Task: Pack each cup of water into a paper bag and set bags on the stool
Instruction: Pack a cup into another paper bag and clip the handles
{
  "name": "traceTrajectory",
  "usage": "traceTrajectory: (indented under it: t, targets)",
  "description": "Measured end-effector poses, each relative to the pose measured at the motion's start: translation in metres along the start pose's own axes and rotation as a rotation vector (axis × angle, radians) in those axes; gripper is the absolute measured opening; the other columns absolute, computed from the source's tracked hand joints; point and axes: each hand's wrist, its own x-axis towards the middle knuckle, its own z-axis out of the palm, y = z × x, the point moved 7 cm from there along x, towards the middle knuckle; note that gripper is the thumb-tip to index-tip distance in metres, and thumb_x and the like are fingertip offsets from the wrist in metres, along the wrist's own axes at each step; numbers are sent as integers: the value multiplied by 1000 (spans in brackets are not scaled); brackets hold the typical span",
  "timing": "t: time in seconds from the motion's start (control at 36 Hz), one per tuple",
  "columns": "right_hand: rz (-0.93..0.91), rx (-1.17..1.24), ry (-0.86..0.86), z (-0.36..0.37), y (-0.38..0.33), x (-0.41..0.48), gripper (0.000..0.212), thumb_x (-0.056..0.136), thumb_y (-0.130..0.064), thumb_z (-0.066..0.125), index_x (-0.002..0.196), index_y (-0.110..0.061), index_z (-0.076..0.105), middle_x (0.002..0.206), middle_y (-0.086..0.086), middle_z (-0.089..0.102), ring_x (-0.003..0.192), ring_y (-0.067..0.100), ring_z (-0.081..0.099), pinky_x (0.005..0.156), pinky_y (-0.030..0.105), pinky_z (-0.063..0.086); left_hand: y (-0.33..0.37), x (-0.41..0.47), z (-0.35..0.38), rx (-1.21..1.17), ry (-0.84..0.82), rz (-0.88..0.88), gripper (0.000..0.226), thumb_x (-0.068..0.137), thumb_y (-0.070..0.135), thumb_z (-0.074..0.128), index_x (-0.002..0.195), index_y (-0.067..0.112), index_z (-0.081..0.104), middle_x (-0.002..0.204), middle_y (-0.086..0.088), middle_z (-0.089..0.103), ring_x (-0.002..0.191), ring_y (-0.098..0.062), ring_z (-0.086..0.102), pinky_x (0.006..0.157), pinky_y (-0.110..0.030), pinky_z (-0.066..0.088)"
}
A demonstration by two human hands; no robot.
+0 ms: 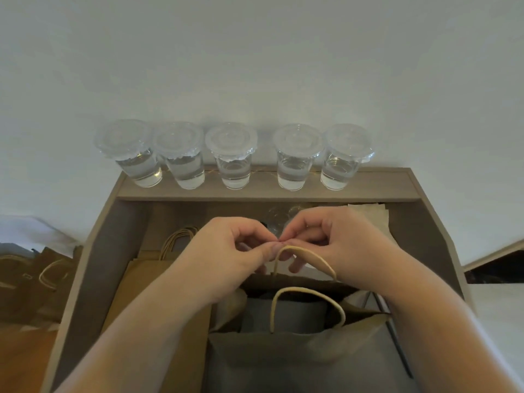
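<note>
Head view: both hands at the open paper bag, cups lined up behind.
Left hand [235,251] and right hand [343,242] curled, fingertips meeting, pinching top of far handle [307,257] of upright paper bag [283,353]; near handle [309,292] standing free over open mouth. Five lidded cups of water [234,168] in a row on back ledge [263,194], by the wall, well apart from hands; widest gap after the third. Flat bags [147,282] just left.

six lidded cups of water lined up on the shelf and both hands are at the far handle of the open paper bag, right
Not quite. The head view shows five lidded cups of water on the shelf, not six. The rest holds: the left hand and right hand meet at the far handle of the open paper bag.
</note>
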Motion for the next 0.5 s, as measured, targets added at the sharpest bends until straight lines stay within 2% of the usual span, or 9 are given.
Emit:
traceTrajectory:
  t: [0.11,0.17,0.25,0.31,0.36,0.42,0.44,0.5]
  targets:
    - [-5,65,51,-3,-4,-3,2,98,-28,78,96,-27,78,84,-11,82,79,8,80,84,29,59,8,-7,-3,48,53,45,9,96,36,74,94,43,79,84,12,78,76,-8,75,75,-34,64]
    - [-1,107,81,-6,-4,-5,5,97,-27,78,96,-23,79,83,-7,82,78,11,80,83,28,60,13,-9,-3,47,87,66,11,97,34,73,94,41,80,82,10,77,75,-10,73,76,-39,64]
    - [-18,173,112,-10,-5,-8,9,98,-26,76,94,-18,80,81,-1,82,74,10,76,72,16,55,18,-13,-4,29,139,82,14,99,29,71,96,38,82,82,6,77,77,-20,71,80,-48,62]
    - [-51,185,122,-12,-9,-11,11,99,-26,75,95,-17,79,82,-1,81,72,9,74,67,14,53,21,-17,-3,32,141,114,18,102,30,66,100,40,81,85,8,77,79,-17,72,78,-43,61]
    - [-84,142,160,-16,-11,-15,10,99,-29,74,95,-20,78,82,-3,81,74,9,76,71,20,58,23,-24,-4,35,98,127,27,109,43,49,111,44,76,95,13,77,90,-11,72,79,-30,56]
    - [-95,28,221,-22,-10,-19,9,97,-35,74,93,-27,76,83,-6,80,78,12,77,81,34,64,20,-37,-6,32,3,135,50,104,70,30,130,47,66,116,17,74,111,-10,69,94,-33,53]
    - [-90,-37,248,-25,-8,-20,10,96,-39,74,92,-30,75,83,-7,79,80,13,76,84,40,64,16,-44,-8,59,-53,137,66,94,86,28,138,49,59,126,21,71,120,-8,65,101,-36,51]
    - [-54,-149,239,-27,-2,-22,13,93,-46,71,90,-33,74,84,-8,78,82,12,75,86,44,64,8,-59,-9,196,-137,98,96,66,105,44,149,58,39,140,36,56,133,8,51,109,-34,45]
